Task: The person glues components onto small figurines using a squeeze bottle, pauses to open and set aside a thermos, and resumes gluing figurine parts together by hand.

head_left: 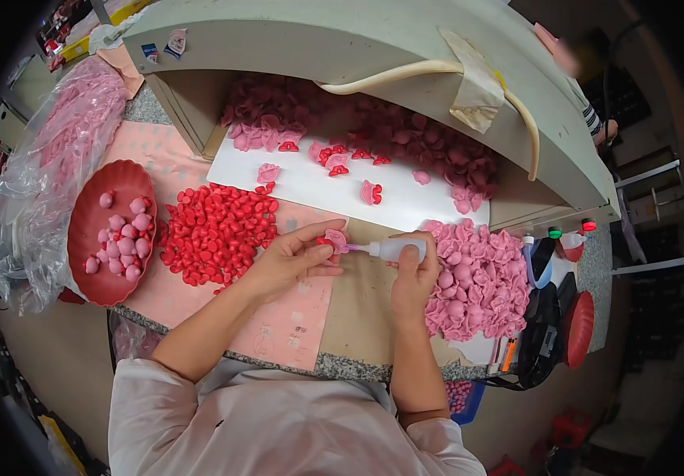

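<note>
Near the middle of the view my left hand (298, 258) pinches a small pink cup-shaped piece (335, 239) with a red part at its left side. My right hand (416, 274) is wrapped round a translucent squeeze bottle (400, 250), its thin nozzle pointing left and reaching the pink piece. Left of my left hand lies a heap of small red pieces (219, 234). Beside my right hand is a heap of pink petal-like pieces (477, 282). Joined pink and red pieces (370, 192) lie on the white sheet (318, 186) ahead.
A red oval tray (92, 274) holds round pink pieces at the left, beside a clear plastic bag (56, 174). A grey curved housing (358, 40) arches over more pink pieces. Capped bottles (555, 232), pens (509, 355) and a black bag (544, 333) are at the right.
</note>
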Demonstrator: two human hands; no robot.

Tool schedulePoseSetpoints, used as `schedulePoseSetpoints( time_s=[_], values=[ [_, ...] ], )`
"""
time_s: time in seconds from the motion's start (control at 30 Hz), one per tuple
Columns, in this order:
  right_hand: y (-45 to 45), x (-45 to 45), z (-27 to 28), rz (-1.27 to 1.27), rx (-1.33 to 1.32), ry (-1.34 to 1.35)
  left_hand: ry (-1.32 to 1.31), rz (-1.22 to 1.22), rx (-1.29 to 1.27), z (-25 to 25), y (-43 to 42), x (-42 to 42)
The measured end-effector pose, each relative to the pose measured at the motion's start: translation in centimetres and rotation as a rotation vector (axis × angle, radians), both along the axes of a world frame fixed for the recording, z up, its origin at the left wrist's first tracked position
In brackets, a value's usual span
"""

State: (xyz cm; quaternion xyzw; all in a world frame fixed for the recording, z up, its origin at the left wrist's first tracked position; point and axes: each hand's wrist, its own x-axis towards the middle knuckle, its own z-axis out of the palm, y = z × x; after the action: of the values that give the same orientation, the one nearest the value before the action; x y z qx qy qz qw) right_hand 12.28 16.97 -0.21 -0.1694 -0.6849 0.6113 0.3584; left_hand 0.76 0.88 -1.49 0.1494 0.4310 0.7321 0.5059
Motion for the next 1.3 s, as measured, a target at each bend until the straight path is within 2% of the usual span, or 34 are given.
schedulePoseSetpoints(
  time_s=[0.27, 0.43, 0.6, 1.3],
  values=[
    [0.3, 0.3, -0.2, -0.081, 0.095, -0.046, -0.12, -0.101, 0.081, -0.6, 0.0, 0.2],
    [0.4, 0.4, -0.1, -0.112, 0.09, -0.061, -0.103, -0.058, 0.056, -1.2, 0.1, 0.0],
    [0.0, 0.2, 0.1, -0.074, 0.238, -0.05, -0.127, -0.041, 0.032, -1.0, 0.1, 0.1],
    [-0.3, 0.1, 0.7, -0.058, 0.323, -0.053, -0.072, -0.06, -0.033, -0.2, 0.1, 0.3]
  ],
)
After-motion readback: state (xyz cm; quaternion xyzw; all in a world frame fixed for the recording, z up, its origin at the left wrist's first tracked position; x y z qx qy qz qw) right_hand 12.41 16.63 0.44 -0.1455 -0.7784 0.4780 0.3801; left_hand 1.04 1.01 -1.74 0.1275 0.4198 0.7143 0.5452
